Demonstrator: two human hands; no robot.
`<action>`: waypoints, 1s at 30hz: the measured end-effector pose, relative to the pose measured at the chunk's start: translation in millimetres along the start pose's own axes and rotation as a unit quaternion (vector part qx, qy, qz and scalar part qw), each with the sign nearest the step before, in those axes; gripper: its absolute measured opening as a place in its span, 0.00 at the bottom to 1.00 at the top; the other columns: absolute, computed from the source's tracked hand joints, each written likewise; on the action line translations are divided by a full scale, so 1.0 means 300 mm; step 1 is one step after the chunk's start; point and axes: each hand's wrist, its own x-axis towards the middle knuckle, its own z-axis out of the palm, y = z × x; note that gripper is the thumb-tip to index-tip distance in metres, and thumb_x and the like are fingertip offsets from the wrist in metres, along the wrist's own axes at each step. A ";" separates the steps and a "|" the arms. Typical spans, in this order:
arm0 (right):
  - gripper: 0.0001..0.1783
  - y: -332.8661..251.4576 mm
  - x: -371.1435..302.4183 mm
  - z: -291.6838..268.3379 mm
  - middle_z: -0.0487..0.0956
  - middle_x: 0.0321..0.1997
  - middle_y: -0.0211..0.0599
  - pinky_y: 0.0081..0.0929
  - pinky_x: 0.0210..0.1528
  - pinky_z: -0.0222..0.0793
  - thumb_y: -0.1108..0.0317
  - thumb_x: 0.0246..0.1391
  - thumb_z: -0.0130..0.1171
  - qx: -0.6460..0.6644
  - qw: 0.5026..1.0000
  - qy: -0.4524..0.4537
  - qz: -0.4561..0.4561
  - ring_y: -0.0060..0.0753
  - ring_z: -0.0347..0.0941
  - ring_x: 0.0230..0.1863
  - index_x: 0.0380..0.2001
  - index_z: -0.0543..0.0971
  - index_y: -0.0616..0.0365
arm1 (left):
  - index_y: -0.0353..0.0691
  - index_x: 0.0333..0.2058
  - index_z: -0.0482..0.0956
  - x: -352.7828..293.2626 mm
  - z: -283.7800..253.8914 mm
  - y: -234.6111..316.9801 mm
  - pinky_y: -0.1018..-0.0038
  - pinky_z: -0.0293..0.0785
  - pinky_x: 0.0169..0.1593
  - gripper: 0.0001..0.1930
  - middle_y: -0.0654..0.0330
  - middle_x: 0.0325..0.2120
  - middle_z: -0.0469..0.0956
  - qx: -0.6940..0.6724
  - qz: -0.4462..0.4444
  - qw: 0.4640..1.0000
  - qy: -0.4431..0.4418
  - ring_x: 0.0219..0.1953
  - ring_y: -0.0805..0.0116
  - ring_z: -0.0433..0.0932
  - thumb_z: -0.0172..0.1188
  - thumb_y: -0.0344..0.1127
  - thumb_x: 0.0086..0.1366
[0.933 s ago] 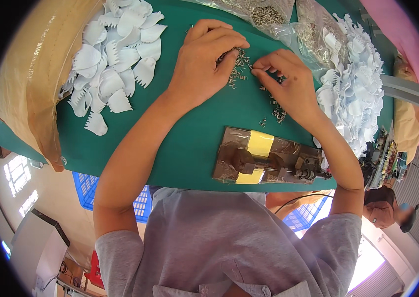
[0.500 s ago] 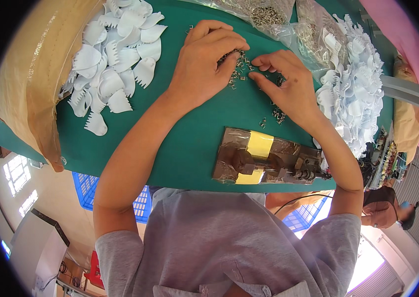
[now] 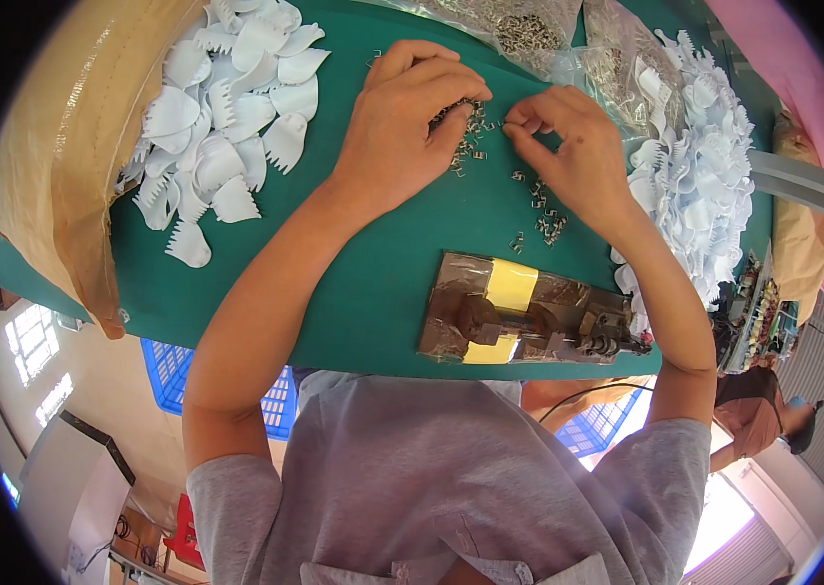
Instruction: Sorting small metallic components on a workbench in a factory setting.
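Observation:
My left hand [image 3: 410, 122] curls over a heap of small bent metal clips [image 3: 476, 136] on the green tabletop. Some of these clips show between its thumb and fingers. To the right, thumb and forefinger of my right hand [image 3: 573, 146] are pinched together, with a tiny metal clip at their tips. Below that hand lie several loose clips [image 3: 550, 226]. Closer to me, a dark metal fixture [image 3: 553, 317] with yellow tape sits near the table's front edge.
White toothed plastic pieces [image 3: 222, 127] are piled at left beside a tan sack [image 3: 71, 156]. More white pieces [image 3: 699, 185] are heaped at right. Clear plastic bags of metal parts [image 3: 529, 34] lie at the back. Another person [image 3: 758, 414] is at far right; a blue crate [image 3: 280, 405] stands below the table.
My right hand has moved slightly up and right, away from the left hand, its thumb and forefinger now closed together. More loose clips show below it. The left hand stays put.

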 end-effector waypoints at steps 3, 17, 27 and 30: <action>0.05 0.054 -0.005 -0.027 0.82 0.31 0.31 0.38 0.40 0.76 0.69 0.54 0.71 0.002 0.999 0.008 0.035 0.40 0.80 0.39 0.34 0.85 0.53 | 0.43 0.41 0.88 0.000 -0.006 -0.001 0.59 0.73 0.61 0.10 0.66 0.42 0.87 0.013 -0.004 1.000 -0.005 0.57 0.59 0.79 0.68 0.24 0.61; 0.07 -0.020 0.005 0.031 0.82 0.35 0.32 0.39 0.42 0.77 0.70 0.56 0.72 0.045 0.999 0.008 -0.019 0.42 0.80 0.41 0.39 0.87 0.52 | 0.43 0.41 0.87 0.001 -0.001 0.003 0.58 0.72 0.62 0.10 0.67 0.43 0.87 0.009 -0.010 1.000 -0.010 0.58 0.59 0.78 0.68 0.24 0.61; 0.04 -0.008 -0.073 -0.044 0.82 0.32 0.34 0.35 0.39 0.76 0.72 0.57 0.72 0.098 0.989 -0.052 0.093 0.37 0.80 0.38 0.35 0.85 0.57 | 0.43 0.41 0.87 -0.004 -0.002 0.000 0.58 0.71 0.63 0.10 0.67 0.43 0.87 -0.001 -0.011 1.000 -0.016 0.58 0.59 0.78 0.68 0.25 0.61; 0.05 0.003 -0.095 -0.068 0.82 0.32 0.35 0.33 0.39 0.77 0.73 0.56 0.72 0.093 0.989 -0.070 0.087 0.36 0.81 0.38 0.35 0.85 0.58 | 0.43 0.42 0.88 0.000 -0.006 0.004 0.58 0.71 0.63 0.10 0.67 0.43 0.87 0.003 -0.011 1.000 -0.015 0.58 0.59 0.79 0.68 0.25 0.62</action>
